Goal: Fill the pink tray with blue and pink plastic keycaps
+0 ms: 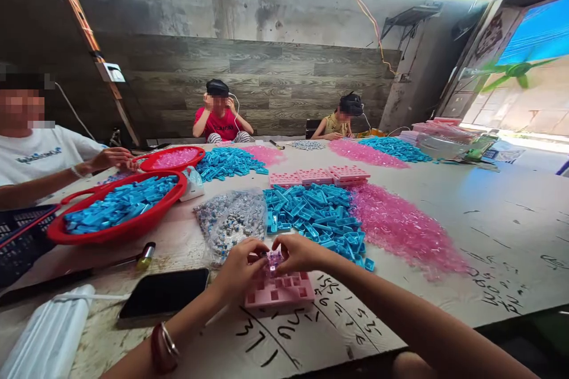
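Observation:
My left hand (237, 266) and my right hand (300, 253) meet over the far end of a pink moulded tray (280, 291) with square pockets that lies on the table in front of me. Both hands are closed in a pinch on a small clear-pink part (272, 260) held over the tray. A bracelet is on my left wrist. Just beyond my hands lie a clear bag of small grey pieces (231, 222), a heap of blue plastic parts (317, 213) and a heap of pink translucent parts (400, 228).
A black phone (164, 295) and a white roll (48, 337) lie at my left. Red basins (120, 228) of blue and pink parts stand further left, by a person in a white shirt. Two more people sit at the far end. Stacked pink trays (317, 176) sit mid-table.

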Demonstrator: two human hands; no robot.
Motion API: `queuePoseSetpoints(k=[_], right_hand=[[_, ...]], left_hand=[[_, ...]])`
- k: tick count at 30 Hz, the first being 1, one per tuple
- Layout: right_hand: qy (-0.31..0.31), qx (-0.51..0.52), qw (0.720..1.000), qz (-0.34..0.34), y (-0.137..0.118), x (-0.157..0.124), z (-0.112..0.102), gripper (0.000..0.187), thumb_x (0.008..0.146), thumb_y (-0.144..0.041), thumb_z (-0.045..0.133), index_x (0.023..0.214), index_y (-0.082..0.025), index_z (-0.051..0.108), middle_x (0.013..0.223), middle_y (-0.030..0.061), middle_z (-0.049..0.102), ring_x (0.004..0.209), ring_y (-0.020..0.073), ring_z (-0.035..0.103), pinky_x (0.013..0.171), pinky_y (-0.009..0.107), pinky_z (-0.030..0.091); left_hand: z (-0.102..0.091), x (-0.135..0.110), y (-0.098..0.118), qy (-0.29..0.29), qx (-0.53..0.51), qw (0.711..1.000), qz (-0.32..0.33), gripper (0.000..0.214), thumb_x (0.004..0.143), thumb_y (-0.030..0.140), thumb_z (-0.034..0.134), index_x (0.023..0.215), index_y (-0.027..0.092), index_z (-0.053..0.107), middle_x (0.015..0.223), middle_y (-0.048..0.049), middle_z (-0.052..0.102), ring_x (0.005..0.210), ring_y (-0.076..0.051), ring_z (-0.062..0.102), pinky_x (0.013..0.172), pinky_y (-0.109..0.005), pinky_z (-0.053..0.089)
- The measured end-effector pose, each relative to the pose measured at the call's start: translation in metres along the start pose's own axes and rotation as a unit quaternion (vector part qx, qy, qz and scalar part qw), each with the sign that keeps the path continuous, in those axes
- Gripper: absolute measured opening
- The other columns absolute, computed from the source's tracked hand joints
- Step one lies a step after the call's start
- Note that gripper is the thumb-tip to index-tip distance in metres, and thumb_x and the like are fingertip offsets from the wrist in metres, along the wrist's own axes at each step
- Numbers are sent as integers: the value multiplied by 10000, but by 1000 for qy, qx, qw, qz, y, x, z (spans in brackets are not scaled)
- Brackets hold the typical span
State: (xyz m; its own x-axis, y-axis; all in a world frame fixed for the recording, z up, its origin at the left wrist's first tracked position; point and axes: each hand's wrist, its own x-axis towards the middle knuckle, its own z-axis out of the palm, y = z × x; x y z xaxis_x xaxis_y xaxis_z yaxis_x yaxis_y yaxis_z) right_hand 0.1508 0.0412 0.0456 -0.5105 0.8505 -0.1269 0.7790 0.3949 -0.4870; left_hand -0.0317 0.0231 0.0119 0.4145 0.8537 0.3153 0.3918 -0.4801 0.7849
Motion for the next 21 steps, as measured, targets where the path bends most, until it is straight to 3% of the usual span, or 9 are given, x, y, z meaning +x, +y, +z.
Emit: queuePoseSetpoints(k=[5, 14, 21], right_hand=[[-160, 65, 984, 34, 6, 27, -17, 488, 575, -397, 770, 984, -171, 630, 694, -33, 558, 591, 99, 500, 501, 202, 361], [-181, -37, 980, 67, -4, 34, -19, 576, 521, -411, 793, 1014, -170, 616, 844, 22, 606, 721, 160, 547, 526, 223, 377], [-205, -61, 974, 78, -9, 35, -20, 486, 547, -417, 777, 932, -157, 635, 734, 0, 567, 687, 152, 514, 495, 221, 343]], left_hand=[[-1, 2, -2, 0, 8, 1000, 7, 109, 775, 148, 543, 835, 170, 631, 870, -37, 593, 820, -155, 582, 733, -293, 509], [0, 3, -2, -2, 13, 1000, -13, 113, 777, 139, 552, 844, 180, 632, 852, -38, 604, 811, -160, 579, 724, -296, 489], [-1, 6, -2, -14, 15, 999, -36, 100, 739, 111, 561, 792, 165, 625, 816, -35, 595, 791, -159, 574, 701, -285, 479]])
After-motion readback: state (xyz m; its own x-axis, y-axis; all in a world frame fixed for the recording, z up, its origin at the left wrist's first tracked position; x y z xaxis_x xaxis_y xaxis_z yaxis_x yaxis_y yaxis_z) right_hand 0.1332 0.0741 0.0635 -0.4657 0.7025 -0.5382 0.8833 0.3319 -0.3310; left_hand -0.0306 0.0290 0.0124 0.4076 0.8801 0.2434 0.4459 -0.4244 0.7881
